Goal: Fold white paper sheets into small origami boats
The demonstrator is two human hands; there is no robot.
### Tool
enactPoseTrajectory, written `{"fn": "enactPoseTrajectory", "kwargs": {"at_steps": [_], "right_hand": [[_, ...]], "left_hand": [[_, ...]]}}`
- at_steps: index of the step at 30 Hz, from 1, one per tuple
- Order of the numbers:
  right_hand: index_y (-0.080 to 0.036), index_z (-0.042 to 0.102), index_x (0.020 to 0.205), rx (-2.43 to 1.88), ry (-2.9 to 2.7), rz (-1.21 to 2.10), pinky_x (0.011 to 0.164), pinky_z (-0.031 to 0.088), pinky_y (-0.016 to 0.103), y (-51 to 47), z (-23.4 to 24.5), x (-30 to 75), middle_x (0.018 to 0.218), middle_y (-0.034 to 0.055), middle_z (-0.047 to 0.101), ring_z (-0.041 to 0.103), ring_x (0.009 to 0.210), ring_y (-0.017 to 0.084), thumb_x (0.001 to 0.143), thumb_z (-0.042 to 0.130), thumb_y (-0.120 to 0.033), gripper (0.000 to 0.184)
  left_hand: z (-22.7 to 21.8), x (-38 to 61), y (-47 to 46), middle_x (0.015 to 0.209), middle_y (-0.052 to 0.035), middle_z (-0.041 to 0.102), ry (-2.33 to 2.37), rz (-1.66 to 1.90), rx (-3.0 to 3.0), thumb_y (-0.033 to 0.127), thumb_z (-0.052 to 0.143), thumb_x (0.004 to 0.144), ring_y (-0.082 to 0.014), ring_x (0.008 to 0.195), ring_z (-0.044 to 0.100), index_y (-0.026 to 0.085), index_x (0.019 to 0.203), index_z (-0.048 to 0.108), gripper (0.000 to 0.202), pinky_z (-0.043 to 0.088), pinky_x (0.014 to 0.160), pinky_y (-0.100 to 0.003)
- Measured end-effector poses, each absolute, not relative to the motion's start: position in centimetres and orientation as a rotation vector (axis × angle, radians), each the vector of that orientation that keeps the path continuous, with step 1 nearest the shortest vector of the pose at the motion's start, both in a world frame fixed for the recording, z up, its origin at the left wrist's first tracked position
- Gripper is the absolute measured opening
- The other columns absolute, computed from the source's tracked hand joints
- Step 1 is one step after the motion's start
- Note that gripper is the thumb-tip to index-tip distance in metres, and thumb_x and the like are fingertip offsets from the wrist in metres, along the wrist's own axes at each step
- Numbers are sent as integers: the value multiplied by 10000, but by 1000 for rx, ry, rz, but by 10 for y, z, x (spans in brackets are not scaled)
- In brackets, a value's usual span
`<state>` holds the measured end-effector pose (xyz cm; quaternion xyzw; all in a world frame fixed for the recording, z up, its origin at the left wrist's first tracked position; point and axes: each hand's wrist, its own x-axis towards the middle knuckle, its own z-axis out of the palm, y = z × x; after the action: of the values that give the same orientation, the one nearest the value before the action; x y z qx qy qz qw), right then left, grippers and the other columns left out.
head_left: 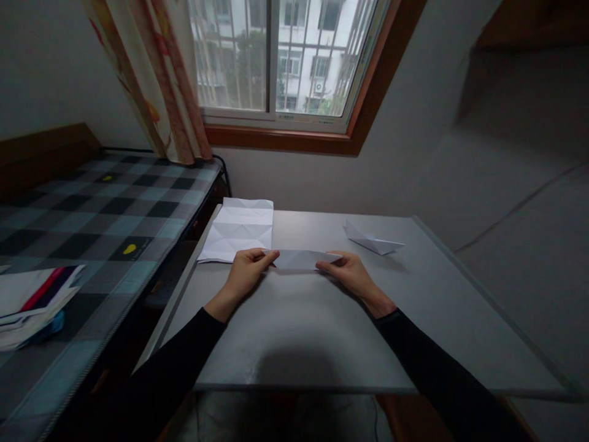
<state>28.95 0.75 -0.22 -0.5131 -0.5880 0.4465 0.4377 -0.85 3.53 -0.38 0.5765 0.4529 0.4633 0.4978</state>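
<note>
A narrow strip of folded white paper (pixel 297 260) stretches between my two hands over the middle of the table. My left hand (pixel 248 270) pinches its left end, thumb on top. At the other end, my right hand (pixel 352 273) grips the paper between thumb and fingers. Behind my left hand lies a stack of creased white sheets (pixel 243 224). A folded paper boat (pixel 375 240) rests on the table beyond my right hand, apart from it.
The white table (pixel 294 337) stands against the wall under a barred window (pixel 271 61). On the left is a bed with a checked cover (pixel 151 202), bearing a striped pile of cloth or bags (pixel 37 301). A patterned curtain (pixel 161 80) hangs beside the window.
</note>
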Motion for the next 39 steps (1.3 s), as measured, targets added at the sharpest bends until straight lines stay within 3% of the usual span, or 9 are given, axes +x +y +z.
{"fn": "enactPoseTrajectory", "kwargs": {"at_steps": [4, 7, 13, 17, 24, 30, 33, 36, 39], "right_hand": [[-188, 847, 986, -1315, -1544, 997, 753, 582, 347, 2, -4, 301, 954, 74, 841, 745, 829, 249, 853, 913, -618, 455], [-211, 846, 1132, -1315, -1640, 856, 899, 617, 422, 1, -4, 309, 1098, 101, 859, 789, 977, 300, 879, 914, -561, 438], [-231, 815, 1282, -1306, -1866, 641, 1074, 604, 527, 0, -3, 321, 1274, 143, 823, 778, 1164, 355, 945, 872, -511, 442], [-245, 734, 1424, -1261, -1916, 596, 1144, 592, 518, -6, -4, 329, 1374, 143, 777, 757, 1234, 343, 972, 844, -427, 499], [-292, 720, 1337, -1160, -2003, 587, 1035, 630, 465, -12, 4, 332, 1269, 89, 778, 761, 1139, 302, 1040, 766, -399, 319], [-290, 734, 1328, -1215, -1979, 384, 957, 638, 451, -10, 3, 334, 1147, 71, 805, 778, 1041, 304, 1023, 786, -423, 336], [-273, 767, 1210, -1186, -1999, 362, 920, 635, 442, -8, 2, 335, 1092, 69, 817, 784, 987, 291, 1061, 732, -397, 197], [-260, 775, 1078, -1198, -1955, 314, 876, 638, 443, -5, -1, 340, 1025, 68, 817, 777, 945, 288, 1073, 714, -408, 160], [-257, 773, 1055, -1262, -1844, 177, 852, 640, 448, -1, -3, 357, 972, 62, 808, 766, 898, 285, 1061, 723, -423, 173]], "left_hand": [[-8, -6, 33, 827, -65, 838, 1027, 1102, 1449, 548, 877, 883, -206, 762, 751, 192, 966, 890, 366, 562, 734, -292], [-11, -4, 32, 910, -83, 856, 976, 1055, 1500, 516, 865, 907, -224, 826, 784, 197, 1151, 874, 402, 586, 753, -303], [-14, -7, 31, 1014, -80, 845, 1023, 1013, 1719, 369, 848, 914, -196, 796, 745, 195, 1354, 800, 475, 592, 787, -308], [-19, -9, 31, 1161, -101, 830, 988, 1038, 1864, 188, 675, 969, -202, 926, 764, 195, 1451, 724, 484, 598, 869, -325], [-12, -9, 26, 1308, -103, 768, 959, 1136, 2067, 37, 540, 948, -205, 1061, 749, 223, 1404, 708, 520, 606, 916, -343], [-3, -10, 25, 1303, -97, 747, 996, 1221, 2116, 89, 582, 1004, -218, 1105, 738, 235, 1275, 772, 361, 621, 857, -324], [-4, -10, 26, 1277, -91, 761, 987, 1225, 2161, 109, 571, 1038, -234, 1163, 741, 240, 1230, 786, 317, 637, 923, -354], [-5, -11, 26, 1307, -86, 758, 1011, 1235, 2204, 111, 580, 1039, -236, 1181, 744, 254, 1279, 767, 336, 631, 1025, -394], [-7, -12, 27, 1328, -81, 752, 1088, 1258, 2204, 114, 602, 1026, -224, 1130, 750, 264, 1381, 707, 400, 634, 1022, -400]]}}
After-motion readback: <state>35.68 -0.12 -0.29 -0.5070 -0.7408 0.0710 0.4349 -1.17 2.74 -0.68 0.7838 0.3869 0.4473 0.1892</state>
